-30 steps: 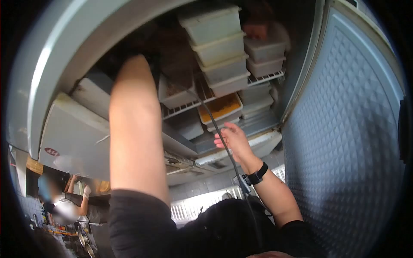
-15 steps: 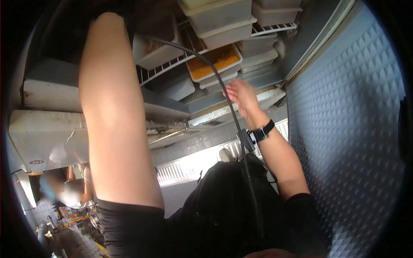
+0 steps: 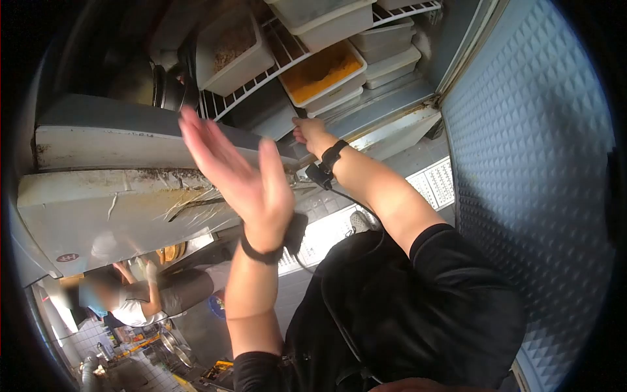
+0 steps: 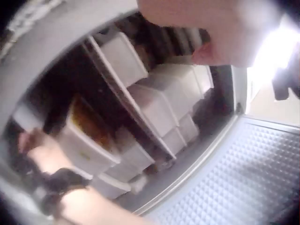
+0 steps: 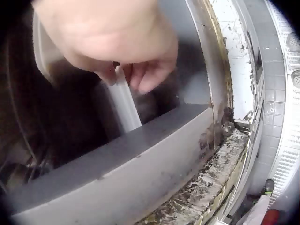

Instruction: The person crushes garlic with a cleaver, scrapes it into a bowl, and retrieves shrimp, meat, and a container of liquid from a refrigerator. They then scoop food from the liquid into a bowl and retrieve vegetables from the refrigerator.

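Down in the lower part of an open fridge, my right hand (image 3: 312,136) pinches the rim of a pale plastic tub (image 5: 123,101) between thumb and fingers. Most of that tub is in shadow. Beside it is a white tub of orange food (image 3: 326,75), sitting on another container. My left hand (image 3: 245,176) is held in the air in front of the fridge, fingers straight and thumb apart, holding nothing. Behind its fingertips, a tub with brownish contents (image 3: 232,55) stands on the wire shelf (image 3: 255,85).
Stacked white containers (image 4: 159,96) fill more of the wire shelf. The textured fridge door (image 3: 522,157) stands open at the right. A worn white ledge (image 3: 130,186) runs below the opening at the left. Another person (image 3: 140,307) works at the far lower left.
My left hand has come out of the dark upper left of the fridge. My right hand has moved left and down into the lower part and taken hold of the pale tub's rim.
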The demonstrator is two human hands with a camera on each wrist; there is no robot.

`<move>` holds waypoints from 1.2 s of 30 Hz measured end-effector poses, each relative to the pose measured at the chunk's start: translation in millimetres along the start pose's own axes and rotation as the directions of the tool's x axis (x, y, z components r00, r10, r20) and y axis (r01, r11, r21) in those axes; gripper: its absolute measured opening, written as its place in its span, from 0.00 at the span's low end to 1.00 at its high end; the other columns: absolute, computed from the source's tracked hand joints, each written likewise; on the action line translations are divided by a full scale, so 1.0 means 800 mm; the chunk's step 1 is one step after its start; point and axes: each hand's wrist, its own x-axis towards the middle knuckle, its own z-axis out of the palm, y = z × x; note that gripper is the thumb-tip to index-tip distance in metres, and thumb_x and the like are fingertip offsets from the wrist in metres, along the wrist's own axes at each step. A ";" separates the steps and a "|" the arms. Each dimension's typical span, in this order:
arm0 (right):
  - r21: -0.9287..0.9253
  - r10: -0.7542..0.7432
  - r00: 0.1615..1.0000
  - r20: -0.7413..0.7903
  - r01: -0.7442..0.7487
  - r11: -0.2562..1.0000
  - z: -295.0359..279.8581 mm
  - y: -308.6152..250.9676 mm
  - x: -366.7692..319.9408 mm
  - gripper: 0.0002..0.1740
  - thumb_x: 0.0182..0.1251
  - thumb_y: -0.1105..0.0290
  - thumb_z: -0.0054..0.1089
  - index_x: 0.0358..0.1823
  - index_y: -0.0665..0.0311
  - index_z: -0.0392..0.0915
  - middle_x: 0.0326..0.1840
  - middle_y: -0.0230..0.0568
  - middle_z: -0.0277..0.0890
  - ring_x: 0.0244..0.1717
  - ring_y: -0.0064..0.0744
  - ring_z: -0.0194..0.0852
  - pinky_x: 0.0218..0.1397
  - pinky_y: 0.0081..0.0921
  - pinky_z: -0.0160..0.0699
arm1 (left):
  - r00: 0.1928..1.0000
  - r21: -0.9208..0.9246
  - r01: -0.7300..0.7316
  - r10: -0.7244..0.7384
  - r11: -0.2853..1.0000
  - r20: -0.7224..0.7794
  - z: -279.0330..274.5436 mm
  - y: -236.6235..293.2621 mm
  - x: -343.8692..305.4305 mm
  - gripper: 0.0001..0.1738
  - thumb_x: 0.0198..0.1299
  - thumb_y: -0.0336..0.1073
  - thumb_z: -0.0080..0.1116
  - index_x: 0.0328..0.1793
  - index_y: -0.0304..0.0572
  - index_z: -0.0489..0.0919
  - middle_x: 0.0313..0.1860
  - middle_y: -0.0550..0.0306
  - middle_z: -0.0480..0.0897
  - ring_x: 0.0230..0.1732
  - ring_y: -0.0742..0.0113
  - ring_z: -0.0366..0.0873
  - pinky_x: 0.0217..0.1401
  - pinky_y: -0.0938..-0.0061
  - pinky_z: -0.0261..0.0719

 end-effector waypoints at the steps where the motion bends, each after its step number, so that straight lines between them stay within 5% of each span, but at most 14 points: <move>1: 0.080 0.017 1.000 0.001 -0.017 0.997 0.001 0.005 0.003 0.13 0.65 0.65 0.69 0.34 0.65 0.73 0.25 0.39 0.73 0.24 0.30 0.73 0.25 0.29 0.71 | 0.997 0.054 0.038 -0.041 0.998 0.066 -0.015 0.000 -0.029 0.50 0.55 0.14 0.51 0.82 0.27 0.38 0.84 0.35 0.40 0.85 0.45 0.34 0.85 0.51 0.34; 3: 0.135 -0.004 0.999 -0.047 0.010 0.991 0.007 0.015 -0.006 0.11 0.64 0.69 0.69 0.31 0.62 0.73 0.25 0.37 0.73 0.23 0.28 0.74 0.25 0.27 0.71 | 0.971 0.064 0.180 -0.188 0.982 0.145 -0.040 -0.011 -0.078 0.42 0.60 0.15 0.51 0.81 0.30 0.50 0.82 0.40 0.51 0.83 0.51 0.47 0.84 0.57 0.44; 5: 0.099 -0.257 0.963 0.079 0.249 0.963 0.016 0.019 -0.012 0.11 0.64 0.71 0.68 0.31 0.61 0.73 0.26 0.35 0.73 0.24 0.29 0.75 0.26 0.27 0.72 | 0.943 0.056 0.264 -0.270 0.963 0.196 -0.067 -0.026 -0.110 0.37 0.63 0.16 0.51 0.79 0.32 0.57 0.81 0.43 0.58 0.81 0.55 0.55 0.83 0.60 0.50; 7: 0.062 -0.327 0.943 0.061 0.323 0.944 0.038 0.012 -0.031 0.10 0.62 0.72 0.68 0.32 0.63 0.73 0.24 0.38 0.76 0.25 0.31 0.77 0.28 0.29 0.74 | 0.784 0.077 0.492 -0.479 0.867 0.395 -0.086 -0.036 -0.132 0.27 0.64 0.16 0.49 0.71 0.30 0.69 0.73 0.43 0.71 0.74 0.56 0.68 0.78 0.64 0.62; 9: -0.253 -0.597 0.799 0.078 0.595 0.763 0.052 0.002 -0.063 0.09 0.61 0.72 0.67 0.33 0.67 0.74 0.22 0.45 0.79 0.26 0.32 0.81 0.29 0.30 0.76 | 0.765 0.181 0.462 -0.493 0.868 0.414 -0.092 -0.028 -0.146 0.22 0.65 0.16 0.48 0.66 0.29 0.75 0.67 0.44 0.77 0.69 0.57 0.74 0.74 0.66 0.68; 10: -0.306 -0.596 0.782 0.180 0.621 0.722 0.049 -0.013 -0.081 0.14 0.65 0.69 0.66 0.41 0.73 0.74 0.29 0.40 0.78 0.26 0.32 0.83 0.30 0.27 0.76 | 0.798 0.170 0.449 -0.479 0.877 0.364 -0.087 -0.032 -0.151 0.22 0.58 0.17 0.55 0.61 0.32 0.79 0.61 0.42 0.82 0.65 0.52 0.78 0.70 0.64 0.72; 15: -0.163 -0.623 0.775 0.109 0.632 0.757 0.041 -0.073 -0.123 0.13 0.67 0.68 0.63 0.44 0.72 0.74 0.29 0.38 0.78 0.27 0.29 0.84 0.30 0.25 0.78 | 0.815 0.263 0.401 -0.473 0.877 0.334 -0.069 -0.052 -0.148 0.23 0.58 0.19 0.56 0.62 0.31 0.77 0.62 0.40 0.80 0.66 0.46 0.77 0.71 0.61 0.70; 17: -0.075 -0.576 0.817 0.030 0.576 0.814 0.003 -0.135 -0.136 0.10 0.68 0.71 0.63 0.43 0.71 0.75 0.33 0.38 0.78 0.30 0.28 0.84 0.33 0.23 0.78 | 0.894 0.343 0.164 -0.286 0.925 0.346 -0.047 -0.078 -0.139 0.27 0.58 0.20 0.56 0.67 0.29 0.73 0.67 0.36 0.76 0.71 0.41 0.71 0.75 0.57 0.66; 21: 0.132 -0.611 0.791 -0.037 0.610 0.781 -0.064 -0.184 -0.107 0.08 0.66 0.78 0.62 0.39 0.75 0.72 0.37 0.45 0.77 0.36 0.38 0.86 0.36 0.24 0.86 | 0.898 0.368 0.118 -0.257 0.922 0.357 -0.001 -0.125 -0.135 0.33 0.58 0.22 0.56 0.72 0.26 0.66 0.74 0.30 0.66 0.76 0.36 0.61 0.78 0.55 0.59; 24: 0.110 -0.598 0.801 -0.028 0.597 0.795 -0.093 -0.200 -0.105 0.08 0.67 0.78 0.60 0.40 0.76 0.72 0.36 0.44 0.76 0.36 0.38 0.86 0.37 0.23 0.86 | 0.894 0.391 0.188 -0.322 0.901 0.312 0.033 -0.157 -0.119 0.39 0.62 0.29 0.57 0.76 0.21 0.57 0.79 0.22 0.52 0.79 0.31 0.52 0.81 0.55 0.53; 27: 0.071 -0.553 0.832 -0.048 0.555 0.829 -0.109 -0.204 -0.107 0.10 0.66 0.76 0.61 0.42 0.77 0.72 0.35 0.44 0.76 0.34 0.37 0.86 0.37 0.23 0.86 | 0.895 0.335 0.317 -0.397 0.887 0.205 0.067 -0.184 -0.102 0.40 0.66 0.36 0.57 0.78 0.21 0.55 0.79 0.23 0.50 0.80 0.32 0.51 0.82 0.56 0.50; 29: 0.030 -0.538 0.838 -0.086 0.542 0.840 -0.120 -0.199 -0.099 0.14 0.66 0.74 0.64 0.44 0.78 0.73 0.33 0.44 0.77 0.32 0.35 0.85 0.36 0.22 0.85 | 0.870 0.249 0.428 -0.470 0.869 0.146 0.086 -0.213 -0.089 0.41 0.70 0.45 0.53 0.78 0.21 0.54 0.79 0.24 0.52 0.81 0.36 0.51 0.82 0.59 0.48; 31: -0.044 -0.572 0.808 -0.140 0.572 0.819 -0.128 -0.194 -0.091 0.14 0.65 0.73 0.65 0.44 0.78 0.74 0.32 0.44 0.78 0.29 0.34 0.85 0.34 0.22 0.84 | 0.749 0.079 0.651 -0.656 0.754 0.088 0.099 -0.238 -0.077 0.40 0.72 0.49 0.49 0.78 0.21 0.55 0.79 0.26 0.56 0.81 0.39 0.52 0.82 0.62 0.50; 36: -0.227 -0.637 0.752 -0.167 0.600 0.767 -0.134 -0.191 -0.091 0.17 0.65 0.69 0.68 0.46 0.78 0.77 0.30 0.38 0.78 0.27 0.26 0.82 0.31 0.20 0.85 | 0.722 -0.021 0.687 -0.680 0.726 0.128 0.115 -0.234 -0.059 0.34 0.72 0.42 0.48 0.75 0.23 0.60 0.74 0.30 0.66 0.76 0.41 0.62 0.77 0.63 0.58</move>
